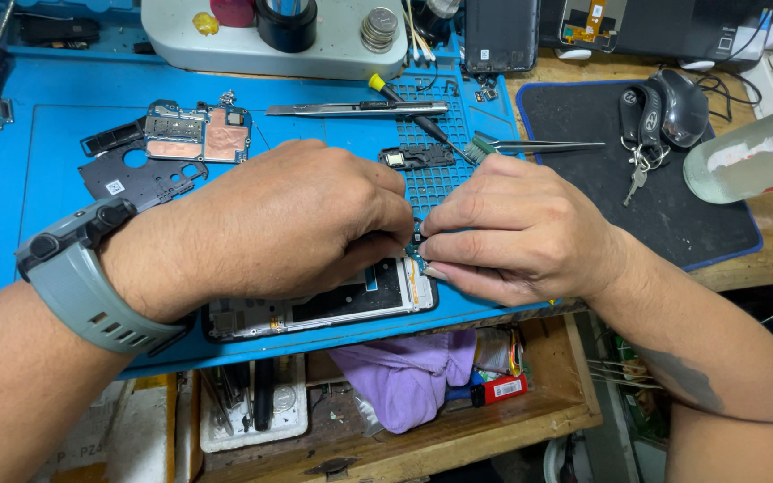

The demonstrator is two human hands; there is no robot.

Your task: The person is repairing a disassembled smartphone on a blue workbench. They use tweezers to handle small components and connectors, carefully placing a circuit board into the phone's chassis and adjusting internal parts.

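So we've got the opened phone [319, 309] lying face-down at the near edge of the blue mat [11, 224] on the counter, and both hands are crowded over its right end. Our left hand [288, 224] is curled over the frame with the fingertips pinched together on a tiny part [417, 238], and the right hand [516, 234] meets it from the other side, fingers also pressed shut on that same little piece, so both grips are closed on it. For fiddly work like this we'd say keep the wrists planted on the mat, go slow, and don't twist, since a small connector or flex would probably tear easily. Around it: a removed circuit board [197, 132] and a black plastic cover [140, 179] sit up left, tweezers [543, 144] and a green-bristled brush [480, 147] up right. As for labels, there's a small white sticker on that black cover, a clear bottle [753, 152] at far right with a white-and-red label, and a red tube-like thing [498, 388] with a white label in the open drawer [458, 429] beside a purple cloth [409, 371].
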